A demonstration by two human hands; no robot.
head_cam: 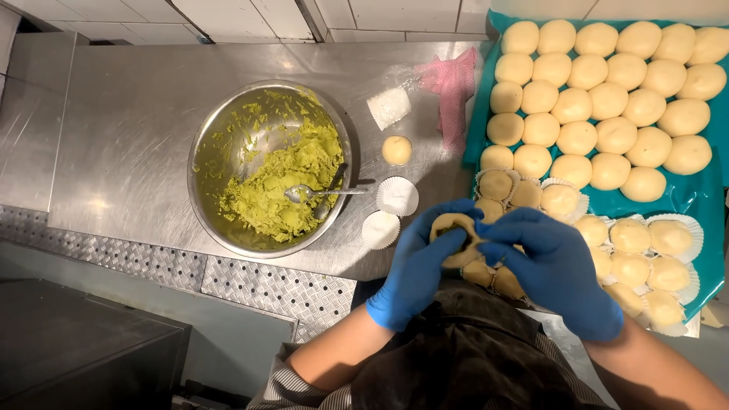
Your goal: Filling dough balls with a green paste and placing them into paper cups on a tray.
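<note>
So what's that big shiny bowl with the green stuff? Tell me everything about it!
The bowl is round, shiny metal, probably steel, sitting upright on the steel counter, left of the gloved hands. Green paste is heaped on its right side and smeared up the walls; the left side is mostly scraped bare. A metal spoon lies in the paste, its handle resting over the right rim. Two white paper cups sit just beside it.

Steel counter (137, 129) w/ tread-plate edge (266, 285), white tiled wall (250, 15) behind.

Bowl (228, 129) left of tray (702, 197); spoon (323, 193) in bowl.
</note>
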